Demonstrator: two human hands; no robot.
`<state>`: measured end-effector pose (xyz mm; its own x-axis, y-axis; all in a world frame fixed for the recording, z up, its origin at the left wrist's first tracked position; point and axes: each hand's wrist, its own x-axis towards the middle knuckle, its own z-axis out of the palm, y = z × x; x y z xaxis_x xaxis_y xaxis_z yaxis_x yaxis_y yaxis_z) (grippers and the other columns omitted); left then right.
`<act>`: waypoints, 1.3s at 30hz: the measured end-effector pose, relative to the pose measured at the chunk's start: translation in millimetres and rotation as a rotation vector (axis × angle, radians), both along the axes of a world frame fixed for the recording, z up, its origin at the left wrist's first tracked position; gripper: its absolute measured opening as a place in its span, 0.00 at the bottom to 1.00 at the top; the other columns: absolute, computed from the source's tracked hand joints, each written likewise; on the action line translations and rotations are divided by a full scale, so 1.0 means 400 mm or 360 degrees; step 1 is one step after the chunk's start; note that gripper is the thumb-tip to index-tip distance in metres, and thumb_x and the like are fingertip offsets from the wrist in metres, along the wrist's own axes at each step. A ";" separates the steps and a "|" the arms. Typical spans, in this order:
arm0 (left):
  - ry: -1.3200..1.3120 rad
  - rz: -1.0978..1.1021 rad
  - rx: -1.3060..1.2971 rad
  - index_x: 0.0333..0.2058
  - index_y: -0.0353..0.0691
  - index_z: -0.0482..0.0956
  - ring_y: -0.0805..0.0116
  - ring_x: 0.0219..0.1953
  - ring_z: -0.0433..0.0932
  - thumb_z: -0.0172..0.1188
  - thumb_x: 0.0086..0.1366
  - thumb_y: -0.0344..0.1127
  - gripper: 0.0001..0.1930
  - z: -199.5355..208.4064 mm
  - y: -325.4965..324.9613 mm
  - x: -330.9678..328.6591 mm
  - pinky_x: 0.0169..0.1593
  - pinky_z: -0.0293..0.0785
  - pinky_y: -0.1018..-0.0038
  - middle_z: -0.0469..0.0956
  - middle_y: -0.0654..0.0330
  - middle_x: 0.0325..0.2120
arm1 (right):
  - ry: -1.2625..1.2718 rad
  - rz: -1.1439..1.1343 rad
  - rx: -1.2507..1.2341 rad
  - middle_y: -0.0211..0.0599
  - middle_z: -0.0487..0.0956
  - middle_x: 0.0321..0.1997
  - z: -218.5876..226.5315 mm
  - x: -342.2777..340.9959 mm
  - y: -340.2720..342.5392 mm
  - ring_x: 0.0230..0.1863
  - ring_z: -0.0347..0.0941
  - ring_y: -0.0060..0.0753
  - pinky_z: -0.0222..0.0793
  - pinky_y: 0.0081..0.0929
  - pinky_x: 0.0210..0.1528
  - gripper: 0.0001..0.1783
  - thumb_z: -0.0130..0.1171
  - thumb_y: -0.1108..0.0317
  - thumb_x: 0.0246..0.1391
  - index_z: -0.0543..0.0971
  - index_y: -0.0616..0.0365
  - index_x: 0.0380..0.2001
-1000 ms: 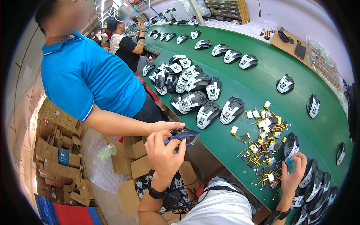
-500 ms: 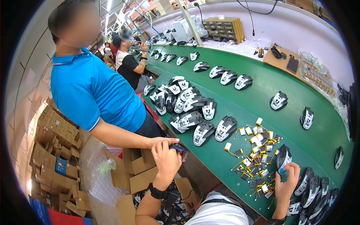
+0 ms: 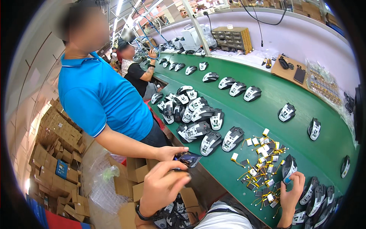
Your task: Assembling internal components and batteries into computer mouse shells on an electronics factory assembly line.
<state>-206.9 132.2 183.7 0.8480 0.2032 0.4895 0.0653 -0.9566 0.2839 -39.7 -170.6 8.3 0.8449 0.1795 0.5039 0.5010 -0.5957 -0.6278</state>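
Observation:
My left hand (image 3: 162, 185) is just below a co-worker's outstretched hand (image 3: 167, 152), its thumb and fingers apart with nothing seen between them. The co-worker holds a dark, shiny pouch (image 3: 190, 159), its contents hard to make out. At the bench's near right, the fingers of my right hand (image 3: 291, 192) grip the lower end of a black and grey computer mouse shell (image 3: 289, 166), which is tilted up. A small blue piece shows by my fingertips. Left of it lies a loose pile of small battery packs (image 3: 263, 152) with yellow tape and thin wires.
Mouse shells (image 3: 198, 114) are heaped on the green bench (image 3: 263, 114), with more spaced along its far side. Another stack of shells (image 3: 316, 198) stands at my right. Below my left hand is an open carton (image 3: 190, 200) of dark parts. Cartons (image 3: 53, 152) fill the left floor.
My left hand has come away from the co-worker's hand and pouch, moving nearer to me, and its fingers have opened. My right hand stays on the mouse shell. The view has shifted slightly.

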 end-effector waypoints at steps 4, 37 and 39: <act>-0.0491 -0.1189 -0.0303 0.30 0.35 0.83 0.57 0.37 0.79 0.66 0.54 0.30 0.05 0.019 0.001 0.039 0.39 0.75 0.67 0.78 0.55 0.35 | 0.0005 -0.0041 -0.0026 0.44 0.68 0.36 -0.002 -0.003 -0.009 0.39 0.65 0.49 0.61 0.38 0.41 0.17 0.61 0.83 0.32 0.66 0.61 0.27; 0.1625 -0.1445 -0.2057 0.44 0.29 0.74 0.67 0.35 0.79 0.43 0.66 0.64 0.35 -0.455 -0.327 0.556 0.38 0.75 0.75 0.78 0.54 0.38 | 0.0299 -0.0243 0.0598 0.29 0.73 0.36 0.054 0.052 -0.035 0.36 0.67 0.18 0.63 0.17 0.34 0.10 0.59 0.77 0.48 0.71 0.60 0.34; 0.1685 -0.1441 -0.2074 0.47 0.32 0.73 0.66 0.35 0.79 0.42 0.65 0.68 0.38 -0.466 -0.338 0.578 0.39 0.75 0.74 0.77 0.53 0.41 | 0.0204 -0.0216 0.0479 0.32 0.73 0.36 0.066 0.057 -0.024 0.37 0.68 0.23 0.64 0.21 0.36 0.11 0.60 0.79 0.46 0.70 0.60 0.34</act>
